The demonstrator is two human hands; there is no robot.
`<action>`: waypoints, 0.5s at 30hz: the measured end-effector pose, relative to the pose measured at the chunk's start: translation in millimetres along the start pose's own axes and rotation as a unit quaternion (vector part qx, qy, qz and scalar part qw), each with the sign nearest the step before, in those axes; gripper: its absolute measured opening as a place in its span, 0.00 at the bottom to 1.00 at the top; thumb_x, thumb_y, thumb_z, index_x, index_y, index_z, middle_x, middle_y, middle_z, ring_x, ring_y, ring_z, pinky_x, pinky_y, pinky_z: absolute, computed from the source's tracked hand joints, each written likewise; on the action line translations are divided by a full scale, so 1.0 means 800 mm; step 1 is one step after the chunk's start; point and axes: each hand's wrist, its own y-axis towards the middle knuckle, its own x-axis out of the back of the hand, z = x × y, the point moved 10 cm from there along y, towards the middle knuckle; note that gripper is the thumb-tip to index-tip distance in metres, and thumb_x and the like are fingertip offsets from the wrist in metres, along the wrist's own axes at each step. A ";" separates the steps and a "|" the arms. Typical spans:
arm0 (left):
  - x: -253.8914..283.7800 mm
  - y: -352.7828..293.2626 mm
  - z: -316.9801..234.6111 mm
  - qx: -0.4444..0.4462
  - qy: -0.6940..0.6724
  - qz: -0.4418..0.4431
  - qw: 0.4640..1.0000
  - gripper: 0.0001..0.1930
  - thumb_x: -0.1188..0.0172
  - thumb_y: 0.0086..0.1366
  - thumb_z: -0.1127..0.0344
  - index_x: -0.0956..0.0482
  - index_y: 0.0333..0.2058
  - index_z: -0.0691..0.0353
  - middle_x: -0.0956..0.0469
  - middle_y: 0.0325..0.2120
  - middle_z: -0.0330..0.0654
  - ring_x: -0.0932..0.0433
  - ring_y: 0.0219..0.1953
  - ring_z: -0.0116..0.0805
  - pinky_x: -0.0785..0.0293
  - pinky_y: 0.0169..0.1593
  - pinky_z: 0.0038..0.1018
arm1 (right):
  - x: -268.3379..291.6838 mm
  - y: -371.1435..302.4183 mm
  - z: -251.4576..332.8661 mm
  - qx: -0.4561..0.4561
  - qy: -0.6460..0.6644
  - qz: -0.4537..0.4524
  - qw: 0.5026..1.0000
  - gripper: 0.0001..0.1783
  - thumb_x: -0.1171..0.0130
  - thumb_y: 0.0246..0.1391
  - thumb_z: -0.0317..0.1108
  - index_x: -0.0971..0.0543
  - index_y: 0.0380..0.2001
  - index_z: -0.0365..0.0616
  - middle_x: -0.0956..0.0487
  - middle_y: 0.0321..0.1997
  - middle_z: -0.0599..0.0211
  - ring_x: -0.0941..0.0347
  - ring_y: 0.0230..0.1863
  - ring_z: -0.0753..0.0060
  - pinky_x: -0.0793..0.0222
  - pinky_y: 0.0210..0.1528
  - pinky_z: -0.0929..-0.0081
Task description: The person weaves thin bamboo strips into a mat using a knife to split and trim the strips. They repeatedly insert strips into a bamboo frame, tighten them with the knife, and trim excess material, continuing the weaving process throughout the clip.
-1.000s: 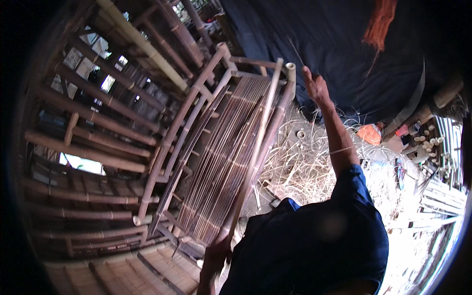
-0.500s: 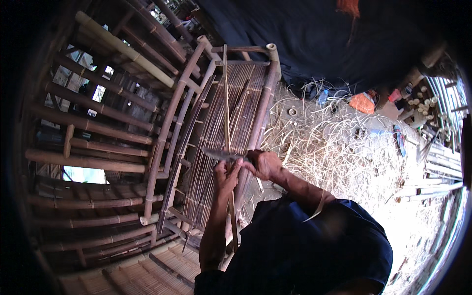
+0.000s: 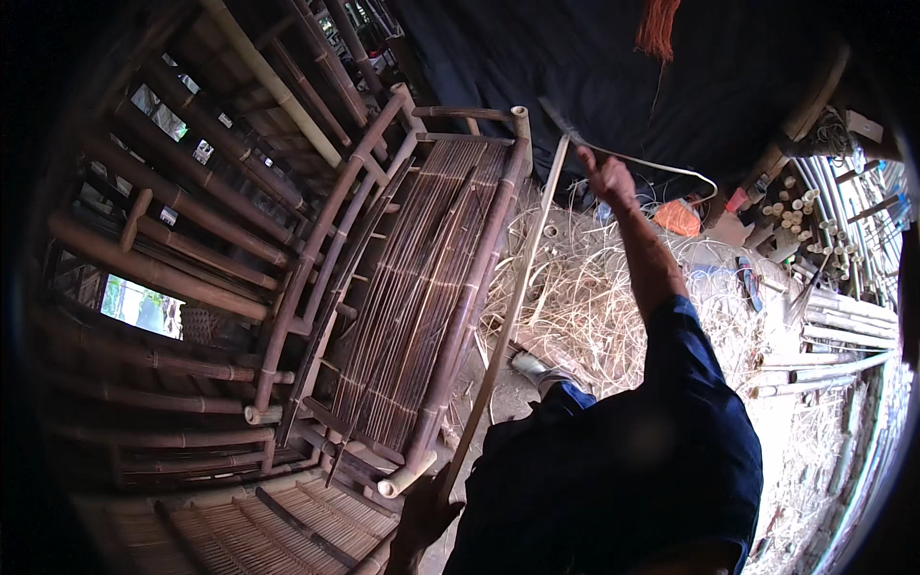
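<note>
A long, pale bamboo strip [image 3: 518, 278] runs slantwise up from the bench's near end. Its lower part is gripped in my left hand [image 3: 426, 516], which is dark and low in the picture. Out beyond the far end, my right hand [image 3: 610, 182] is closed round the handle of a knife [image 3: 562, 122]; the handle is hidden in the fist, and the blade is smeared by motion. The blade meets or passes close by the strip's far tip; contact is hard to tell. A thin, curling sliver [image 3: 671, 169] trails off to the right from there.
A bamboo bench [image 3: 407, 287] stands left of the strip, with a slatted bamboo wall [image 3: 192, 249] beyond it. Loose shavings [image 3: 585, 287] cover the floor at right. Stacked bamboo poles [image 3: 834, 350] lie farther right. A dark cloth [image 3: 728, 86] hangs at the back.
My hands were together over the bench; now they are far apart. The right has gone forward and rightward with the knife, the left back toward me. The strip has swung right, off the bench.
</note>
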 end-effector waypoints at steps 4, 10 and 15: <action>-0.018 -0.037 0.068 0.062 -0.180 0.020 0.982 0.31 0.42 0.66 0.63 0.36 0.67 0.58 0.20 0.25 0.42 0.24 0.22 0.29 0.26 0.26 0.27 | 0.068 -0.019 -0.025 -0.087 -0.027 -0.036 0.995 0.42 0.58 0.62 0.70 0.17 0.34 0.36 0.19 0.34 0.34 0.19 0.39 0.36 0.23 0.37 0.47; -0.030 0.037 0.026 -0.145 0.140 -0.079 0.976 0.16 0.53 0.74 0.59 0.26 0.53 0.61 0.21 0.19 0.50 0.21 0.19 0.47 0.29 0.21 0.39 | -0.063 -0.312 0.150 0.101 -0.046 0.418 0.902 0.29 0.55 0.65 0.62 0.19 0.38 0.47 0.19 0.28 0.58 0.20 0.24 0.62 0.20 0.29 0.65; -0.046 0.010 0.055 -0.089 0.157 -0.093 0.979 0.19 0.50 0.73 0.59 0.25 0.55 0.64 0.18 0.34 0.52 0.19 0.33 0.47 0.25 0.35 0.36 | -0.092 -0.336 0.168 0.312 -0.116 0.154 0.930 0.30 0.54 0.63 0.67 0.25 0.26 0.52 0.29 0.15 0.68 0.29 0.17 0.71 0.31 0.16 0.69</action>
